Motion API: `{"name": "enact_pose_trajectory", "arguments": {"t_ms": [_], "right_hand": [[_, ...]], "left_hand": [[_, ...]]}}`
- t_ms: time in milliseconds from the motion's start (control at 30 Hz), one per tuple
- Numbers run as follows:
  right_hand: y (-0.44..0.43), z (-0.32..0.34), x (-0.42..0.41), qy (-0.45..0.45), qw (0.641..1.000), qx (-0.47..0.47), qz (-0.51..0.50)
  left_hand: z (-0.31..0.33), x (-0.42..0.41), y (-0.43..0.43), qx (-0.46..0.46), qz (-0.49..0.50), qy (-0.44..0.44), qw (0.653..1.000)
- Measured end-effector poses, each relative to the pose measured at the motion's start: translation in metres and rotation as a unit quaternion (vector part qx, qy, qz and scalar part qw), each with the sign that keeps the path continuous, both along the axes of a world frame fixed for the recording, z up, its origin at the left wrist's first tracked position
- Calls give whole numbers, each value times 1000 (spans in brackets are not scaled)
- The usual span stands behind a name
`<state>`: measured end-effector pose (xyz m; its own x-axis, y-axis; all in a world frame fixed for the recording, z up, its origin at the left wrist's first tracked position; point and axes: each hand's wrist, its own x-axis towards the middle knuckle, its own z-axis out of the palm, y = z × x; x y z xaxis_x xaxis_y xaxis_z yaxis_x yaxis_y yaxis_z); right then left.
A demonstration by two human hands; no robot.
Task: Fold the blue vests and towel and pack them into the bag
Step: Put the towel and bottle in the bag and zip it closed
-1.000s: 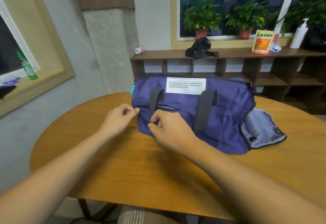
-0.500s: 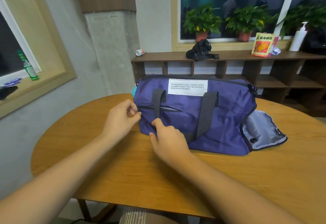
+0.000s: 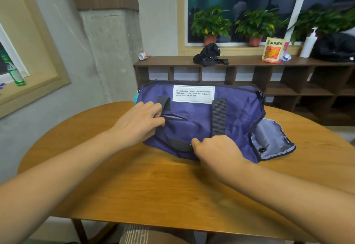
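The blue bag (image 3: 197, 126) lies on the far half of the round wooden table (image 3: 153, 190), close to its far edge. Its long axis runs left to right across the table. The side with the white label (image 3: 193, 93) and the two dark straps (image 3: 218, 116) faces the person. The bag's right end points toward the table's right edge, and there an end flap (image 3: 270, 140) hangs open onto the wood, showing its grey lining.

The left hand (image 3: 138, 124) rests on the bag's left part. Its fingers are bent over the left end of a front pocket slit (image 3: 175, 117) with the thumb below, pinching the fabric there. The slit gapes a little. The right hand (image 3: 215, 151) sits at the bag's near lower edge, at the foot of the right strap. Its back is turned up and the thumb tip touches a dark band of webbing. Its fingers are curled under and hidden, so I cannot tell whether it grips anything.

Behind the table a low brown shelf (image 3: 249, 62) carries a black pouch (image 3: 209, 54), a tipped small can (image 3: 143, 56), an orange packet (image 3: 272, 50) and a white pump bottle (image 3: 308, 44). Potted plants (image 3: 210, 22) stand in the window above. A green bottle (image 3: 14, 72) stands on the sill at the left.
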<state>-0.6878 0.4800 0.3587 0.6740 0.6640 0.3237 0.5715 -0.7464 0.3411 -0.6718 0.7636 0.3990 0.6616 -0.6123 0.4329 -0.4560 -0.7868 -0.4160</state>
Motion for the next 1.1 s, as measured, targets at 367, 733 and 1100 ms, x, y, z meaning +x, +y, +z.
{"name": "enact_pose_trajectory", "arguments": {"t_ms": [367, 733, 1100], "right_hand": [[-44, 113, 24, -101, 990, 81, 52], [-29, 166, 155, 34, 936, 351, -19], [-15, 142, 142, 74, 956, 265, -100]], "left_hand": [[77, 12, 16, -337, -19, 77, 938], [104, 127, -2, -491, 34, 112, 863], [85, 129, 1, -536, 90, 105, 833]]}}
